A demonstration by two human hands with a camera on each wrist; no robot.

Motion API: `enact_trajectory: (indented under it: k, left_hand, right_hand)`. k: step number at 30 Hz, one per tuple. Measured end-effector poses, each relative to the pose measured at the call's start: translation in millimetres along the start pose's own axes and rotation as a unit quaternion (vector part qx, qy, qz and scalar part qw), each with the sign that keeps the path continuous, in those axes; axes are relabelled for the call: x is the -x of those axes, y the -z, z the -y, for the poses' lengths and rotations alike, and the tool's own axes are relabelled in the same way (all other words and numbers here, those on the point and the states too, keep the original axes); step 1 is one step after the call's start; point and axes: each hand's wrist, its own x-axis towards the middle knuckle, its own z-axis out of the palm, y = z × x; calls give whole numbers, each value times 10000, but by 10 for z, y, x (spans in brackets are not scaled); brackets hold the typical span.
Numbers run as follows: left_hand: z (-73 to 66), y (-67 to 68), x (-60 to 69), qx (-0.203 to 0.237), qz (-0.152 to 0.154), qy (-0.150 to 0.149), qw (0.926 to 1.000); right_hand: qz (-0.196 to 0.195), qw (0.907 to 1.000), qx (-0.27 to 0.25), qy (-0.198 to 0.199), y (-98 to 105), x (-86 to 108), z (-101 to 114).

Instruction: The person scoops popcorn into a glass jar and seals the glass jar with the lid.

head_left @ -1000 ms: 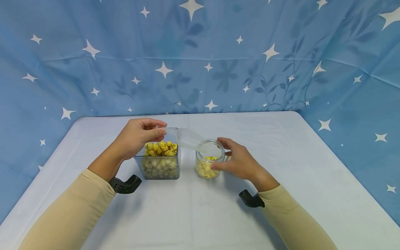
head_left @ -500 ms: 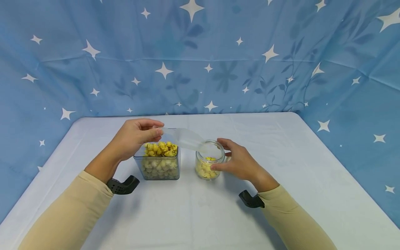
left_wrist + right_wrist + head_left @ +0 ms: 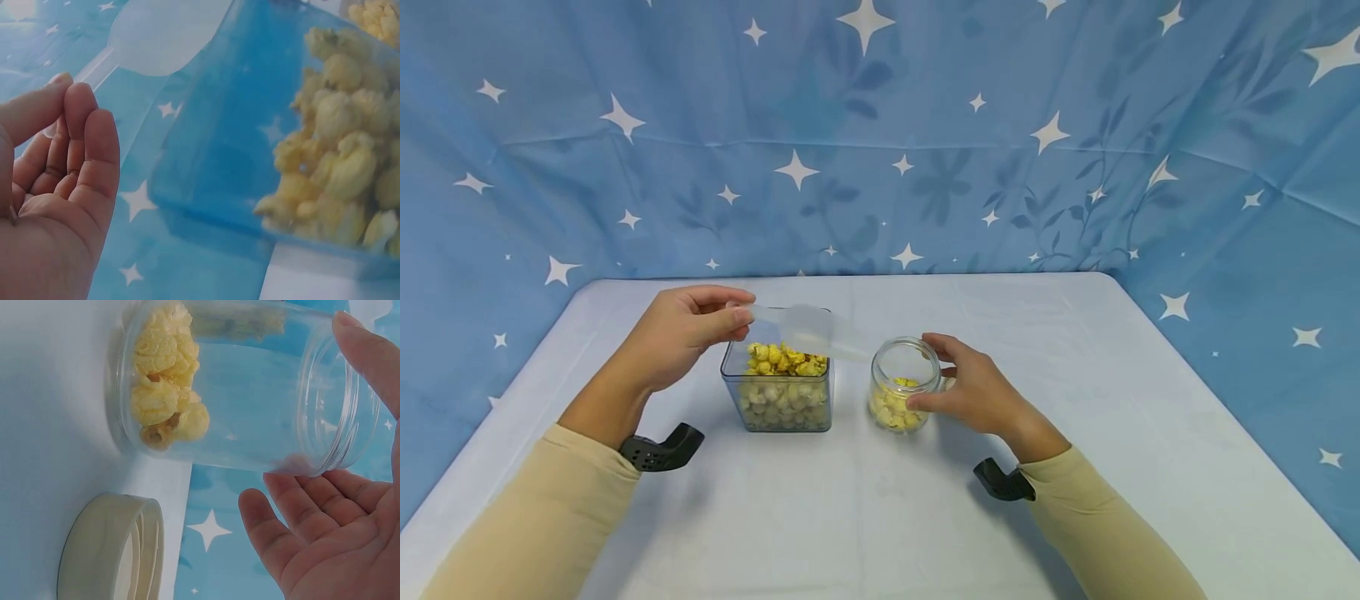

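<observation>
My left hand (image 3: 696,329) pinches the handle end of a translucent plastic scoop (image 3: 808,325) between thumb and fingers. The scoop's bowl hangs over the right part of a clear square container (image 3: 786,404) of yellow popcorn (image 3: 786,360), pointing toward the jar. No popcorn shows in the scoop (image 3: 169,37) in the left wrist view. To the right stands a clear glass jar (image 3: 887,387), upright and without a lid, with a little popcorn (image 3: 165,375) at its bottom. My right hand (image 3: 973,387) holds this jar near its rim, thumb on the near side and fingers behind.
A cream-coloured round lid (image 3: 112,550) lies on the table beside the jar in the right wrist view; my right hand mostly hides it in the head view. A white cloth (image 3: 865,517) covers the table. Behind it hangs a blue star-patterned curtain (image 3: 880,208).
My left hand has moved left with the scoop, whose tip has drawn away from the jar's mouth to above the container side. My right hand and the jar have stayed in place.
</observation>
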Motion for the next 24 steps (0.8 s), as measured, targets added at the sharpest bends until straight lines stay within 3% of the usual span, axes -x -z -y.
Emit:
enact_trajectory:
  k: [4, 7, 14, 17, 24]
  left_hand:
    - [35, 105, 50, 196, -118, -264, 9994]
    - [92, 182, 76, 583, -133, -546, 9967]
    - [239, 305, 118, 1847, -28, -1063, 9770]
    - [265, 358, 124, 2055, -44, -1231, 9709]
    - [282, 499, 152, 2176, -49, -1449, 9652]
  right_hand:
    - [4, 10000, 8, -11, 0, -2, -9]
    - [15, 10000, 6, -17, 2, -7, -11]
    - [8, 10000, -25, 42, -7, -17, -15]
    - [-80, 9995, 63, 300, 4, -23, -2]
    - [-256, 9954, 406, 829, 74, -95, 171]
